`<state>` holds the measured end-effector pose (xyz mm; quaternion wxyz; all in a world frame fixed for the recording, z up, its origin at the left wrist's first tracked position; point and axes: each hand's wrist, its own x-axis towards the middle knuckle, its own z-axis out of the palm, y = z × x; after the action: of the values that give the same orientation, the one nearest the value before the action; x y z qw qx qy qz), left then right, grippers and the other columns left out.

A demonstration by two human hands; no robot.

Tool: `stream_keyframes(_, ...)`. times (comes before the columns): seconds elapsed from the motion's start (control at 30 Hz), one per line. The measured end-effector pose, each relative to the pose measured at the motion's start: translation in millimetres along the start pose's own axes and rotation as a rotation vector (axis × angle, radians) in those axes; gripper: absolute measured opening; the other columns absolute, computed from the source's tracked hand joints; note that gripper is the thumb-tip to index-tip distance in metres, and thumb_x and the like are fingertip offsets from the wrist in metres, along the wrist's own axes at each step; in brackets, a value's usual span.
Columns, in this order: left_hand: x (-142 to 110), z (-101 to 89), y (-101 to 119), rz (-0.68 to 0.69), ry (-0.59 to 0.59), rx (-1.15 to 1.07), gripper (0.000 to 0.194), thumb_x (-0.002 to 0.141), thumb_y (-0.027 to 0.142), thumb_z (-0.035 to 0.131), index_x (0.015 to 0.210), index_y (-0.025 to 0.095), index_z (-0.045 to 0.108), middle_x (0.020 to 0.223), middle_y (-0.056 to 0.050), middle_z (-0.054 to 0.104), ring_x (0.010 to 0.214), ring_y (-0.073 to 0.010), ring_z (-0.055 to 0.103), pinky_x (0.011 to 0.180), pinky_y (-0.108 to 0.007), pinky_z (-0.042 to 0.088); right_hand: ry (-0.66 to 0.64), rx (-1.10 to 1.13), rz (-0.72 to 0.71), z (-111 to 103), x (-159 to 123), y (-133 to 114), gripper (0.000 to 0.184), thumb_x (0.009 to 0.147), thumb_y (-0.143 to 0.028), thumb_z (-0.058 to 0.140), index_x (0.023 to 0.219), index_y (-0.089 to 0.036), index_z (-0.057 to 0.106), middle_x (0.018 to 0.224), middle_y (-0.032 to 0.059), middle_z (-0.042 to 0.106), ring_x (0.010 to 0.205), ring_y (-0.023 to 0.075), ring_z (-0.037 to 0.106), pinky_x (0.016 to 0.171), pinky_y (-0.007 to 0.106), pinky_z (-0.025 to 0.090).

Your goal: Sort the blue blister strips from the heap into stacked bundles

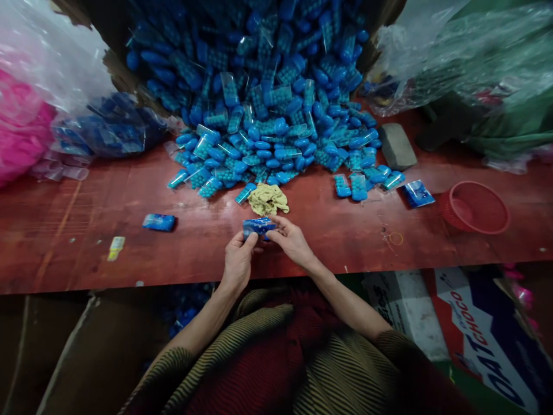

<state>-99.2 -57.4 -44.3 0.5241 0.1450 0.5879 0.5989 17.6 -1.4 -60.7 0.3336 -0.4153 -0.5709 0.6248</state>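
Both hands hold one small blue packet just above the red table's near edge. My left hand pinches its left end with closed fingers. My right hand grips the right end, fingers curled round it. Just beyond the packet lies a crumpled yellow cloth. Behind that, a big heap of blue capsule-shaped cases and clear packets spills toward me from the back.
A loose blue packet and a yellowish scrap lie at the left. A red basket, a grey block and another blue packet lie at the right. Plastic bags flank the heap; cartons stand below.
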Motion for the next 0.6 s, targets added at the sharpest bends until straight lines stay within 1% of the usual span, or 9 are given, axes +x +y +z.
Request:
stream_keyframes(0.07,0.6,-1.5,-1.9,0.011,0.011,0.024,0.028,0.061,0.035,0.076,0.077,0.014,0.066,0.068,0.000,0.066,0.060,-0.0102,0.058,0.054,-0.021,0.045,-0.048,0.139,0.119,-0.3,3.8,1.9,0.025,0.075,-0.032,0.062,0.092,-0.014,0.067,0.077,0.0009,0.064,0.068,0.0122,0.057,0.070,0.027,0.048)
stream_keyframes(0.13,1.1,-1.6,-4.4,0.039,0.021,0.054,0.027,0.060,0.033,0.076,0.075,0.013,0.066,0.067,0.000,0.066,0.058,-0.0096,0.057,0.053,-0.020,0.045,-0.040,0.183,0.143,0.4,5.4,3.0,0.020,0.075,-0.034,0.061,0.079,-0.014,0.066,0.070,-0.0012,0.061,0.064,0.0108,0.053,0.069,0.027,0.046)
stream_keyframes(0.23,2.4,1.3,-8.1,0.052,0.047,0.058,0.023,0.059,0.031,0.076,0.070,0.013,0.065,0.062,0.001,0.064,0.053,-0.0086,0.055,0.053,-0.021,0.044,-0.025,0.133,0.090,3.3,5.1,5.8,0.018,0.076,-0.033,0.060,0.075,-0.016,0.064,0.070,-0.0023,0.060,0.066,0.0109,0.052,0.070,0.026,0.046)
stream_keyframes(0.33,4.1,4.5,-10.3,0.045,0.079,-0.009,0.022,0.060,0.030,0.075,0.069,0.013,0.064,0.058,0.002,0.062,0.051,-0.0079,0.053,0.051,-0.020,0.043,-0.015,0.061,0.046,6.7,4.4,10.1,0.018,0.078,-0.033,0.057,0.073,-0.016,0.061,0.069,-0.0026,0.059,0.066,0.0111,0.051,0.070,0.025,0.045)
stream_keyframes(0.4,4.9,4.6,-10.8,0.051,0.087,-0.026,0.021,0.060,0.030,0.074,0.067,0.013,0.063,0.054,0.003,0.060,0.048,-0.0071,0.051,0.049,-0.019,0.041,-0.005,0.071,0.047,8.3,4.6,11.5,0.018,0.077,-0.034,0.057,0.077,-0.017,0.061,0.071,-0.0026,0.059,0.067,0.0111,0.051,0.068,0.025,0.045)
stream_keyframes(0.47,5.0,3.0,-10.6,0.057,0.089,0.003,0.021,0.059,0.030,0.074,0.063,0.013,0.062,0.050,0.003,0.057,0.044,-0.0060,0.048,0.046,-0.018,0.039,-0.007,0.109,0.060,9.4,5.4,11.3,0.019,0.074,-0.034,0.059,0.082,-0.017,0.061,0.074,-0.0023,0.060,0.067,0.0112,0.052,0.068,0.024,0.045)
stream_keyframes(0.53,4.4,1.0,-9.8,0.037,0.085,0.034,0.023,0.058,0.031,0.075,0.063,0.013,0.061,0.050,0.003,0.058,0.043,-0.0061,0.048,0.045,-0.019,0.040,-0.005,0.134,0.078,10.9,6.4,10.8,0.019,0.073,-0.034,0.059,0.081,-0.018,0.061,0.072,-0.0023,0.060,0.064,0.0110,0.052,0.065,0.024,0.045)
stream_keyframes(0.6,3.3,0.3,-8.7,0.002,0.084,0.027,0.025,0.056,0.031,0.076,0.066,0.012,0.062,0.052,0.003,0.059,0.044,-0.0074,0.050,0.045,-0.020,0.043,0.015,0.124,0.087,14.0,7.0,11.4,0.018,0.074,-0.036,0.057,0.075,-0.018,0.059,0.067,-0.0026,0.058,0.060,0.0107,0.050,0.061,0.024,0.044)
